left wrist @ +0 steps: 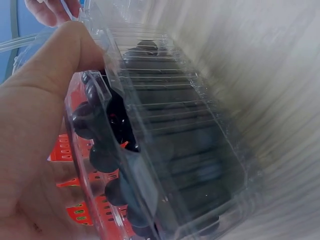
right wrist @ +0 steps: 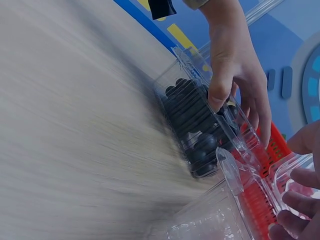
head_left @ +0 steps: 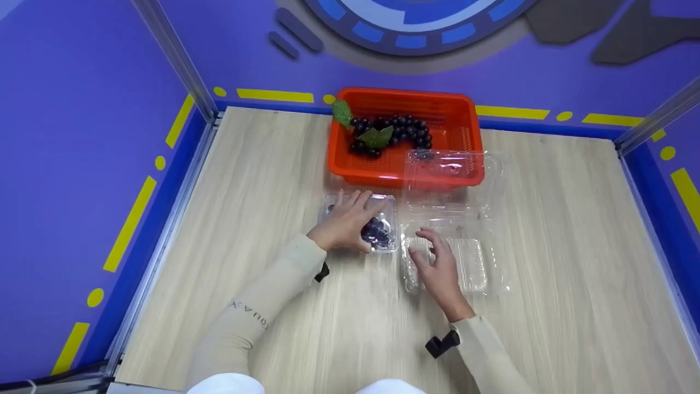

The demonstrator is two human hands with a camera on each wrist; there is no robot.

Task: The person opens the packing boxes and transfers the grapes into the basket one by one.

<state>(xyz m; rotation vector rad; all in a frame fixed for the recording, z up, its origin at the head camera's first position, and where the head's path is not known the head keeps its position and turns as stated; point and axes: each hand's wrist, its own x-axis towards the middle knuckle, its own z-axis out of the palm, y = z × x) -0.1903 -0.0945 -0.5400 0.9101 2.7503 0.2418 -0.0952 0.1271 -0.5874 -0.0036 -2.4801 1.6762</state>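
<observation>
A clear plastic clamshell box (head_left: 389, 205) holding dark grapes (head_left: 377, 232) stands on the table with its lid down. My left hand (head_left: 345, 221) holds it from above, fingers spread across the lid and thumb (left wrist: 75, 50) at the near rim. To its right lies a second clamshell (head_left: 473, 265), opened out, its lid leaning over the basket's front right part. Above the left side of this second clamshell is my right hand (head_left: 440, 271), fingers loosely bent and apart, with nothing seen in its grasp. Whether those fingers touch the plastic I cannot tell.
A red perforated basket (head_left: 358, 176) stands at the back against the wall. Inside it lies a bunch of dark grapes (head_left: 404, 128) with green leaves (head_left: 376, 137). Blue panels in metal frames enclose the table's left, back and right sides.
</observation>
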